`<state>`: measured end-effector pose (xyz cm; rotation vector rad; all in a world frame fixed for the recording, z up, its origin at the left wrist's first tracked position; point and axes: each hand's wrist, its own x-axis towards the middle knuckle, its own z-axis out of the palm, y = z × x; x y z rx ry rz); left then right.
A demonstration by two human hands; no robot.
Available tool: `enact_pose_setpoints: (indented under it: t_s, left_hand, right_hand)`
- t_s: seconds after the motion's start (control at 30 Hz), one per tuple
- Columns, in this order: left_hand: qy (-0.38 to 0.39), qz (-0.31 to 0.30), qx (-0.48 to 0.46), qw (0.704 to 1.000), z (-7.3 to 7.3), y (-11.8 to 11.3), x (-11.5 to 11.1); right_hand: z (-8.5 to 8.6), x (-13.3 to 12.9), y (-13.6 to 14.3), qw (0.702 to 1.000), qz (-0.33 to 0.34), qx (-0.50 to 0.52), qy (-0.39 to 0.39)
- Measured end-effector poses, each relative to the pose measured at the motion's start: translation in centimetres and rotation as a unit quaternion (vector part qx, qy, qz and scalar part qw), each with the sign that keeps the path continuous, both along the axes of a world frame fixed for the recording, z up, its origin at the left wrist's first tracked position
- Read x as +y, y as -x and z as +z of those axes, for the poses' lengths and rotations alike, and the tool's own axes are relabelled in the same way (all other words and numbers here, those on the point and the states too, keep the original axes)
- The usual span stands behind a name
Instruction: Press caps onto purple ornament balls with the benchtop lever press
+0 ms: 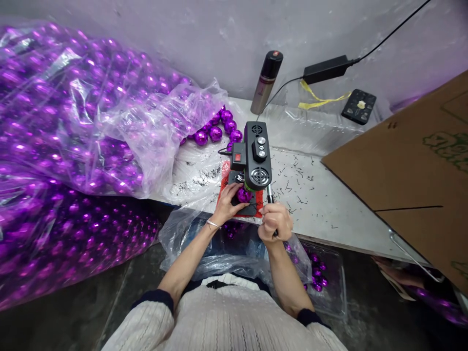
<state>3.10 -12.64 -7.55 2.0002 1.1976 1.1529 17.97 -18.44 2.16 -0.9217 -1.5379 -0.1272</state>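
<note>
A black machine (257,151) with round vents, knobs and a red switch stands on the white table over a red mat (259,197). Under its front end sits a shiny purple ball (244,195). My left hand (227,204) grips that ball between thumb and fingers from the left. My right hand (275,222) is wrapped round the black handle of the machine's metal lever (270,195), just right of the ball. More purple balls (215,133) lie behind the machine on the left.
Large clear bags of purple balls (73,112) fill the left side. A spray can (266,83), a power adapter (325,69) and a black box (359,106) are at the back. A cardboard box (413,170) stands right. Black scraps litter the table (318,214).
</note>
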Motion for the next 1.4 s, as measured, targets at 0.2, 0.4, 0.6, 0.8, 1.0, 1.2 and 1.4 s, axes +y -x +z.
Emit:
enact_pose_setpoints:
  t_s: [0.2,0.4,0.6,0.8,1.0,1.2,1.4]
  left_hand:
    - [-0.006,-0.002,0.005,1.0,0.0,-0.1,-0.1]
    - [-0.009,0.003,0.004,1.0,-0.1,-0.2,-0.1]
    - [-0.007,0.0,0.006,1.0,-0.2,-0.1,0.1]
    - [-0.027,-0.001,-0.006,1.0,-0.6,-0.1,0.4]
    - [-0.04,-0.007,-0.014,0.999,-0.7,-0.2,0.7]
    - [-0.054,-0.009,-0.014,0.998,-0.4,-0.1,0.3]
    - [-0.102,-0.028,0.067,0.992,-0.3,1.7,-4.4]
  right_hand:
    - [-2.1,0.3,0.3,0.999,-0.011,0.01,-0.031]
    - [-2.9,0.6,0.7,0.998,0.003,0.045,-0.046]
    - [-3.8,1.1,0.9,0.996,0.008,0.069,-0.06]
    - [-4.2,1.1,0.9,0.996,0.012,0.068,-0.051]
    - [-3.7,0.9,0.6,0.999,0.0,0.013,-0.052]
    - [1.7,0.7,0.6,0.997,-0.04,0.063,0.018]
    - [3.7,0.6,0.7,0.998,-0.025,0.064,0.017]
